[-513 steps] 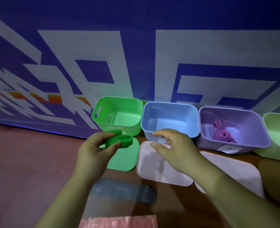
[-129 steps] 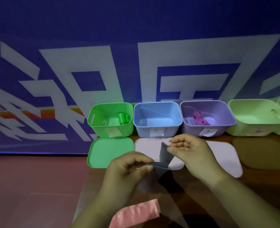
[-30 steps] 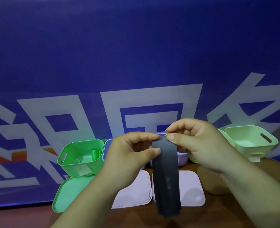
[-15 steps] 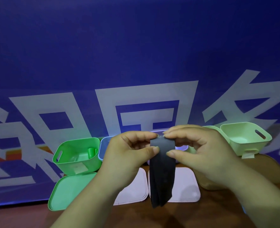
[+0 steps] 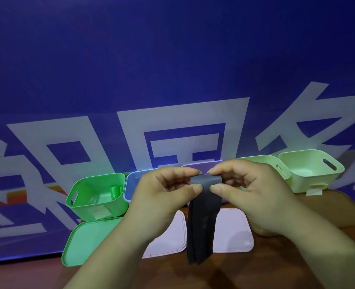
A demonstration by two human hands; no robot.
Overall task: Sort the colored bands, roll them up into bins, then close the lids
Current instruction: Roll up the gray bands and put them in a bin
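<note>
Both hands were raised in front of a row of bins and grasped one dark grey band [image 5: 202, 222] between them. The left hand [image 5: 157, 201] pinched the upper end of the band with thumb and forefinger, and the right hand [image 5: 253, 197] pinched the same end from the other side, with its fingers curled. The top of the band was turned over between the fingertips, and the rest hung down in front of two pale lids [image 5: 230, 232] that lay flat on the brown table [image 5: 255, 268]. I could not tell if its lower end touched the table. At the left stood the green bin [image 5: 89, 207], open, with a green roll [image 5: 115, 191] inside near its right wall. The green lid [image 5: 87, 240] lay flat in front of it. Just beside it was the blue bin [image 5: 131, 184], mostly hidden by the left hand, and only the rim of the purple bin [image 5: 193, 165] showed above the fingers. Two light green bins [image 5: 312, 174] stood open side by side at the right. Behind them hung a blue banner [image 5: 172, 59] with large white signs.
</note>
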